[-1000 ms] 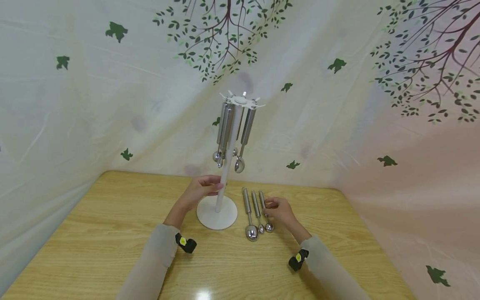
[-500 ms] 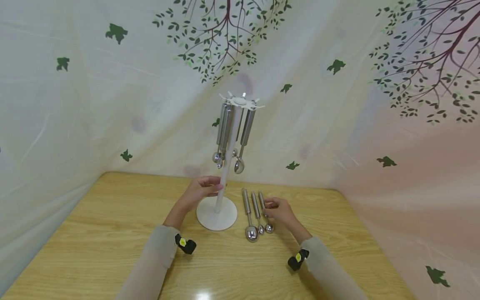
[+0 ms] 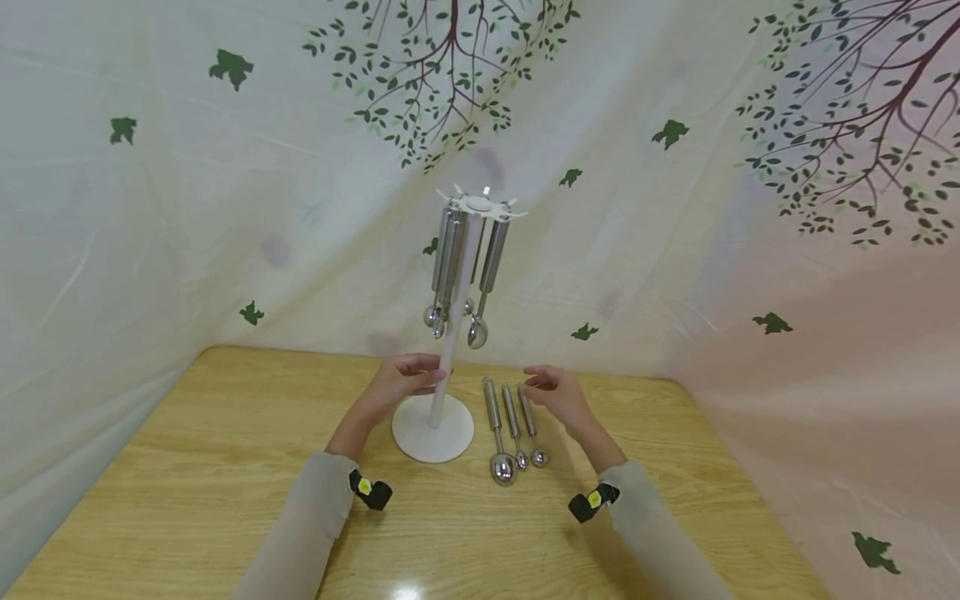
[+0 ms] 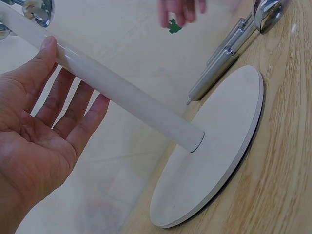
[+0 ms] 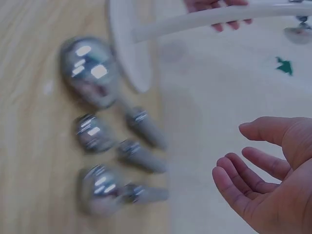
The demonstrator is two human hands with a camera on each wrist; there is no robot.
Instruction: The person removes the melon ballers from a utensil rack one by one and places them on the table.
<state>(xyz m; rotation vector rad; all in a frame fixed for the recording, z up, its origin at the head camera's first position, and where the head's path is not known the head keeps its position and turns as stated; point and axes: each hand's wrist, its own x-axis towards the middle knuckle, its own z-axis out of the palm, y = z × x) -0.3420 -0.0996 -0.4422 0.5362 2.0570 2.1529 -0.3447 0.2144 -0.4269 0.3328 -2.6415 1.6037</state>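
Note:
A white stand (image 3: 452,337) with a round base stands on the table, its pole between the thumb and fingers of my left hand (image 3: 400,385). In the left wrist view, the thumb lies along one side of the pole (image 4: 126,95) and the fingertips meet the other. Several metal scoops (image 3: 492,258) hang from the hooks at its top. Right of the base lie a large scoop (image 3: 503,469) and two smaller scoops (image 3: 538,457), handles pointing away. My right hand (image 3: 564,398) hovers by the handle end of the rightmost one; in the right wrist view its loosely bent fingers (image 5: 229,192) hold nothing.
The wooden table (image 3: 247,467) ends at the back against a pale curtain (image 3: 315,208) printed with branches and green birds. The stand's round base (image 3: 412,442) sits close to the large scoop. Dark wrist cameras (image 3: 371,490) are strapped to both sleeves.
My right hand has risen away from the rightmost scoop's middle and moved back toward its handle end. My left hand stays on the pole, and the scoops lie where they were.

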